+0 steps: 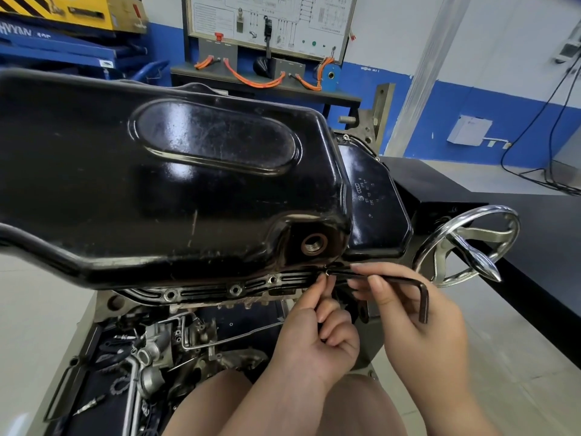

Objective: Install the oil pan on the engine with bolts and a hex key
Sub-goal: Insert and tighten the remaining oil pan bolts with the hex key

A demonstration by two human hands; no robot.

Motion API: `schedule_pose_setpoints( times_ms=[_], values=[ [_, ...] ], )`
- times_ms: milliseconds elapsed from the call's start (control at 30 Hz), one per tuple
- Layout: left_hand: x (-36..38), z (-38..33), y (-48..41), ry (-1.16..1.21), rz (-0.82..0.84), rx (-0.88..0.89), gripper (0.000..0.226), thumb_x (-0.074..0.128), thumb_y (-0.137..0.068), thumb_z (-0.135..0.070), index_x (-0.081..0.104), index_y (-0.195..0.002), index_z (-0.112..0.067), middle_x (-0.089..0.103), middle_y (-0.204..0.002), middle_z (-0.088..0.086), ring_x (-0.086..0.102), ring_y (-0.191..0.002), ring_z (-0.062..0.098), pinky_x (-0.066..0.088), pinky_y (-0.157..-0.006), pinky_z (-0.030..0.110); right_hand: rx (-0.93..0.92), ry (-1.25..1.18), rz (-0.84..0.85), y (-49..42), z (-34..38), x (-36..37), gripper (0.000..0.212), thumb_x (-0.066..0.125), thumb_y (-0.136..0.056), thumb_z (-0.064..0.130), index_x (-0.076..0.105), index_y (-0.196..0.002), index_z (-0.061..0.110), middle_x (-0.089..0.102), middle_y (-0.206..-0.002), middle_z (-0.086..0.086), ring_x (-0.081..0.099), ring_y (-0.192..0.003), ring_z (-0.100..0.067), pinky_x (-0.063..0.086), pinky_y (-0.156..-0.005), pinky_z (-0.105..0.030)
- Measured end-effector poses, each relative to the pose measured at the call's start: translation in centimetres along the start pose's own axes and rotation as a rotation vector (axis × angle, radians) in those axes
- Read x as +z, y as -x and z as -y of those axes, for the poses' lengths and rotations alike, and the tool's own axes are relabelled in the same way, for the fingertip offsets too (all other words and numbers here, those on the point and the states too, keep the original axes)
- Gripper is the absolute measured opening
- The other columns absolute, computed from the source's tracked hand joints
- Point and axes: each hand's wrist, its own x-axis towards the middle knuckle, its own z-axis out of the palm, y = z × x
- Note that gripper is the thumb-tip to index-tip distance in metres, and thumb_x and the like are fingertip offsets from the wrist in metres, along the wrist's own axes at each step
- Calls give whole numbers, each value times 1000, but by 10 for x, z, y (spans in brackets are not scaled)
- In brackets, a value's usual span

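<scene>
Right hand (pixel 408 306) pinches the hex key (pixel 393 280) mid-shaft, with the short leg hanging down past the fingers. Left hand (pixel 330 328) pinches what looks like a bolt (pixel 327 272) at the key's tip (tiny, hard to be sure), right under the oil pan (pixel 188 184) edge. I'd keep the key square and spin lightly till the threads catch. The flange holes (pixel 234 290) left of the grip are empty.

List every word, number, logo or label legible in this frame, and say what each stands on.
"HVYAN": white letters, cut off at the edge, on the blue lift platform; the characters after it are blurred.
Four-ring logo, no words: stamped on the oil pan; the numbers around it are too small to read.
Training board: diagram captions too small to read.
White wall box: its mark is blurred.
</scene>
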Motion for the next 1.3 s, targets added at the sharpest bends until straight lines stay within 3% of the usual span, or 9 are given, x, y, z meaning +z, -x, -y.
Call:
schedule_pose_setpoints(
  times_ms=[267, 500, 633, 900, 1067, 1233, 1300],
  values=[
    [-4, -4, 0, -32, 81, -26, 15, 63, -77, -26, 61, -75, -11, 27, -37, -7, 22, -24, 6, 15, -25, 12, -57, 38, -68, -10, 3, 9, 8, 59, -83, 34, 67, -83, 36, 70, -77, 13, 70, -74, -10, 56, -67, -32],
    [-3, -3, -3, -57, 82, -11, 15, 63, -77, -24, 57, -71, -10, 27, -38, -7, 22, -25, 6, 17, -24, 14, -76, -17, -42, -6, -1, 14, 7, 59, -87, 25, 63, -90, 30, 70, -83, 14, 70, -74, -8, 57, -68, -30],
    [-1, -2, -4, -64, 65, 12, 17, 63, -76, -22, 55, -66, -11, 26, -38, -7, 21, -25, 6, 18, -24, 14, -61, -64, 13, -2, -2, 11, 27, 53, -89, 9, 60, -100, 33, 70, -91, 9, 71, -80, -12, 56, -75, -27],
    [-3, -2, -3, -75, 111, -10, 18, 63, -78, -26, 59, -71, -10, 27, -39, -7, 22, -26, 5, 17, -25, 14, 19, -163, -82, -1, -3, 10, 15, 66, -79, 11, 69, -80, 26, 72, -79, 5, 72, -73, -13, 57, -69, -29],
    [-4, -3, -2, -78, 157, -35, 20, 62, -78, -27, 54, -68, -12, 28, -38, -8, 24, -24, 5, 15, -24, 15, 25, -137, -30, -2, -2, 12, 7, 68, -78, 28, 66, -83, 33, 73, -86, 5, 72, -80, -16, 57, -73, -44],
    [-3, -5, -3, -70, 149, -43, 24, 56, -88, -26, 56, -68, -12, 29, -38, -8, 24, -24, 5, 16, -23, 14, -19, -80, 50, 1, -2, 13, 39, 53, -87, 8, 62, -106, 41, 70, -96, 10, 70, -88, -16, 55, -81, -38],
    [-3, -6, -3, -78, 142, -35, 24, 57, -87, -25, 58, -67, -11, 29, -39, -8, 23, -24, 5, 16, -24, 14, -15, -62, 27, 2, -3, 13, 32, 55, -87, 11, 68, -102, 36, 71, -93, 12, 70, -87, -14, 55, -81, -36]
  ],
)
